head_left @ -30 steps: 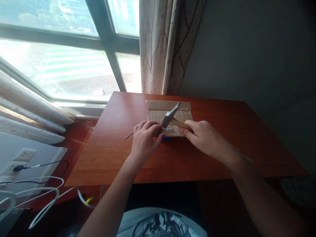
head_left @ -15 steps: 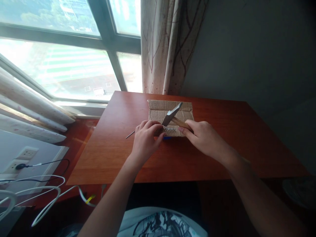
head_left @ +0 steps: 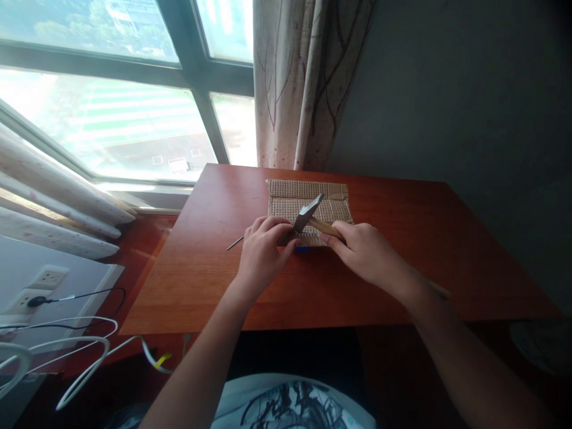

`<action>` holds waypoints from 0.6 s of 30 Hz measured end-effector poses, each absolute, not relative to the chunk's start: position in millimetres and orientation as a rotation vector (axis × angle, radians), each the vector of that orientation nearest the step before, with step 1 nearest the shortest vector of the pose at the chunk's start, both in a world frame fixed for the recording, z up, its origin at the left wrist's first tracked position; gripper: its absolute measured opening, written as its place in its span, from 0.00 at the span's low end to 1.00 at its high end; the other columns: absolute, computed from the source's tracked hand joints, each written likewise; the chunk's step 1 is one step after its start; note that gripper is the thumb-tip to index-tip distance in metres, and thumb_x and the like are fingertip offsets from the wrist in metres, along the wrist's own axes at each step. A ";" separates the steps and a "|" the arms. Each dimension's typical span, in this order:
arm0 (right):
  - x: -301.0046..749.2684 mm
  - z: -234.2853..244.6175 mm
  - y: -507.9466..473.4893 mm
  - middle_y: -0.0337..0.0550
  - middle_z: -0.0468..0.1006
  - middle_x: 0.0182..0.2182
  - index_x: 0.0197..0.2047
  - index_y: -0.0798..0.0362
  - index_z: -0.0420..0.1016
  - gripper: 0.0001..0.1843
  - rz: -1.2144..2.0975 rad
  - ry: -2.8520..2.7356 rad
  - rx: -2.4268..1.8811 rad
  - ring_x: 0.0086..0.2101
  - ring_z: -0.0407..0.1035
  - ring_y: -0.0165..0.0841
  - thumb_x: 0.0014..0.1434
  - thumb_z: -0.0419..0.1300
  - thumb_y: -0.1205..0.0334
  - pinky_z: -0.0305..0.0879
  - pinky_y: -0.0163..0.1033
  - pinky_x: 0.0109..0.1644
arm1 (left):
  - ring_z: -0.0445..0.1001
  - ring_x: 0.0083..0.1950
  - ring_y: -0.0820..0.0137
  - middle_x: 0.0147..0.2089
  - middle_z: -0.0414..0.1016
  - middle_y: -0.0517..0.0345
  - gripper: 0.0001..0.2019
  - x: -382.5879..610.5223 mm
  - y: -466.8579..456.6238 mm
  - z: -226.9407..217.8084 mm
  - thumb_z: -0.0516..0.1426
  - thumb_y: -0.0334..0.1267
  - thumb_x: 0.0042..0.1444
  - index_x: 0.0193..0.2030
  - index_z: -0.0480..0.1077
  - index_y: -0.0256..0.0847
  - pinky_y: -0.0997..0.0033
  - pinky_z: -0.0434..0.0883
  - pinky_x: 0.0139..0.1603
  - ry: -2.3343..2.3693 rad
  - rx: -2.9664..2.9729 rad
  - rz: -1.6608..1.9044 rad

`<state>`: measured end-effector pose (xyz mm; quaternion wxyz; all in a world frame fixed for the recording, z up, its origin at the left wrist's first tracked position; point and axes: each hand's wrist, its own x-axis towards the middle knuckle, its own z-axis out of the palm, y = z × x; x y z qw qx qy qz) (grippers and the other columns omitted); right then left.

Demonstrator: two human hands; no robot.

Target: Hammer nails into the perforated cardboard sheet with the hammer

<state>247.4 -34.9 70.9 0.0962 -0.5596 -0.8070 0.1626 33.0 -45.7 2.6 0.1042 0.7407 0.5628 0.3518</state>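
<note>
My right hand (head_left: 364, 247) is wrapped round the wooden handle of a hammer (head_left: 307, 213). Its metal head tilts, with the lower end close by the fingertips of my left hand (head_left: 264, 245) and the wedge-shaped end pointing up and right. A tan cardboard piece (head_left: 290, 189), covered in rows of small holes, lies beneath the hammer. My left fingers and thumb are bent together at its near left edge; what they pinch is hidden. A thin metal rod (head_left: 234, 243) sticks out left of that hand. Something blue (head_left: 304, 248) shows under the cardboard's near edge.
Everything rests on a reddish-brown wooden table (head_left: 402, 238). Behind it are a window (head_left: 134, 131) and a patterned curtain (head_left: 286, 83). White cables (head_left: 84, 369) loop at the lower left, below a wall socket (head_left: 22, 301) with a black plug.
The hammer head has dropped slightly, its wedge end now lower and further left. My right hand has shifted a little down and left; my left hand stays nearly in place.
</note>
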 end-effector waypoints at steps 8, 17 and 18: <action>257.2 77.3 -33.8 0.34 0.64 0.19 0.26 0.50 0.59 0.21 0.517 -2.225 -1.527 0.22 0.57 0.28 0.67 0.56 0.50 0.48 0.38 0.28 | 0.71 0.56 0.58 0.51 0.79 0.55 0.07 33.0 -45.8 3.1 0.63 0.39 0.59 0.44 0.76 0.46 0.53 0.69 0.57 1.656 2.185 1.032; 281.7 60.9 -5.8 0.29 0.50 0.15 0.23 0.47 0.52 0.27 0.697 -1.318 -1.191 0.15 0.46 0.26 0.64 0.57 0.41 0.44 0.37 0.20 | 0.71 0.56 0.58 0.51 0.79 0.55 0.07 32.8 -45.5 2.2 0.63 0.39 0.59 0.44 0.76 0.46 0.54 0.69 0.57 1.654 2.188 1.032; 284.0 57.3 -2.1 0.29 0.49 0.15 0.23 0.47 0.51 0.28 0.708 -1.269 -1.157 0.15 0.45 0.26 0.64 0.56 0.40 0.43 0.37 0.19 | 0.71 0.56 0.58 0.51 0.79 0.55 0.07 32.8 -45.6 2.3 0.63 0.39 0.60 0.44 0.76 0.46 0.54 0.69 0.57 1.655 2.190 1.031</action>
